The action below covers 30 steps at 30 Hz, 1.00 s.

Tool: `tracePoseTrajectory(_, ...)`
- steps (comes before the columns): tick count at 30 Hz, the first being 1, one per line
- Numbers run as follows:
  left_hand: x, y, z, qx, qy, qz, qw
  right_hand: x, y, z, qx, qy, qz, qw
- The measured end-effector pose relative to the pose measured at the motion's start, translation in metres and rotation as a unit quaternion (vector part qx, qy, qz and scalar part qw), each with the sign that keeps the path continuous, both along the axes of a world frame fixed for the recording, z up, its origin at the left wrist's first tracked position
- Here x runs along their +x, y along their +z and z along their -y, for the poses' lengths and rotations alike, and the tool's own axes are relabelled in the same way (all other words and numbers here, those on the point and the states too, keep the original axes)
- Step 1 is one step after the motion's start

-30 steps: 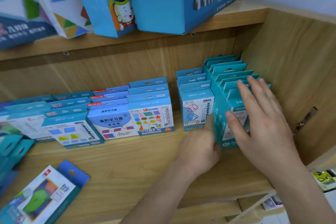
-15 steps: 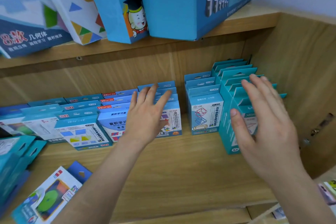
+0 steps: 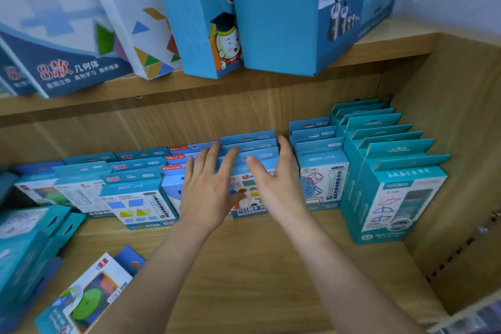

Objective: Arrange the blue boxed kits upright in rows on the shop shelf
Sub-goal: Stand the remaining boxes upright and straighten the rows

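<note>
A: Two hands at one row; which step is this?

B: Squaring up, I'd judge; the left hand [image 3: 206, 190] lies open, fingers straight and spread, over the front and left edge of the shape-card row [image 3: 248, 141]; the right hand [image 3: 276, 187] stands edge-on, fingers straight, along that row's right side; neither pinches anything.

A: And next?

B: Likely a gentle squeeze inward and back so the boxes sit flush and upright; the loose kit [image 3: 89, 298] lying flat, down beside the left forearm, will want standing up afterwards.
</note>
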<state>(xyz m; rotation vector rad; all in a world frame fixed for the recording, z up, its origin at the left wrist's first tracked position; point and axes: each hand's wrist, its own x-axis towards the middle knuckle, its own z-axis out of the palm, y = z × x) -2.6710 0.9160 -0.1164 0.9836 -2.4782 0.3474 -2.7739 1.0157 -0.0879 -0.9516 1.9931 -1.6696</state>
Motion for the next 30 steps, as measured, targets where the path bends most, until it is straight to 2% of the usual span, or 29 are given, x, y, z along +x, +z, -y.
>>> tracePoseTrajectory(2,0.006,-0.001,0.003,0.000,-0.001,0.001,1.000,-0.001,-0.003,0.002,0.009,-0.012,0.009,1.000)
tracePoseTrajectory(10,0.009,-0.005,0.008,-0.019,0.004,0.008,1.000,-0.015,0.005,0.023,0.012,0.007,0.156,0.988)
tracePoseTrajectory(15,0.009,-0.005,0.010,-0.017,0.000,0.010,1.000,-0.021,0.001,0.025,0.005,0.022,0.127,0.992)
tracePoseTrajectory(18,0.010,-0.006,0.011,0.003,0.006,0.046,0.999,-0.023,0.002,0.024,-0.002,0.025,0.117,0.993)
tracePoseTrajectory(23,0.009,-0.007,0.009,0.019,0.023,0.060,0.998,-0.023,0.001,0.025,0.033,0.034,0.101,0.994)
tracePoseTrajectory(25,0.009,-0.008,0.008,0.016,0.022,0.054,0.998,-0.021,0.002,0.024,0.047,0.032,0.070,0.996)
tracePoseTrajectory(26,0.009,-0.009,0.007,0.014,0.022,0.053,0.998,-0.019,0.002,0.023,0.058,0.022,0.027,0.998)
tracePoseTrajectory(28,0.012,-0.007,0.005,0.012,0.016,0.044,0.999,-0.013,0.003,0.021,0.070,-0.010,-0.100,0.993)
tracePoseTrajectory(30,0.018,-0.003,0.002,0.017,0.004,0.023,1.000,-0.008,0.007,0.016,0.029,-0.030,-0.208,0.977)
